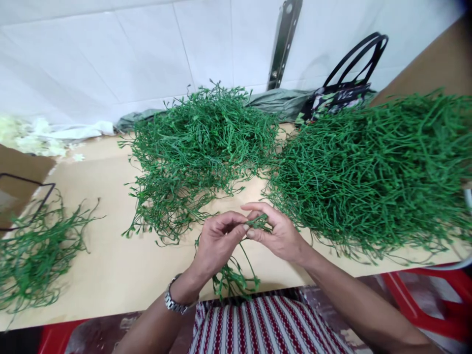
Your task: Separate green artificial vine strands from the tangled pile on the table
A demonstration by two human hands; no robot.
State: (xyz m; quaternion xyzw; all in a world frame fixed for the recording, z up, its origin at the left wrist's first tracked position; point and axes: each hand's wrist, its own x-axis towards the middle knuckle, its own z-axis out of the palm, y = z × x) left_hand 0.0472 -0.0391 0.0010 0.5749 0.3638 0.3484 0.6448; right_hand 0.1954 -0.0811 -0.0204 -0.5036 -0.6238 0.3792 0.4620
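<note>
Both hands meet over the front middle of the table. My left hand (221, 241), with a metal watch (176, 297) at its wrist, pinches green plastic stems between thumb and fingertips. From the right, my right hand (276, 232) grips the same green stems (261, 222) with its thumb and index finger. Below my hands, more branching stems (236, 279) hang or lie near the table's front edge; whether they join the held ones is partly hidden by my left hand. The tips within the fingers are too small to make out.
A green stem pile (206, 142) lies behind my hands, and a larger pile (376, 177) spreads at right. A smaller heap (37, 255) sits at left near a black wire frame (47, 191). Behind are pale flowers (37, 132) and a handbag (339, 101). Red stools (413, 305) stand below.
</note>
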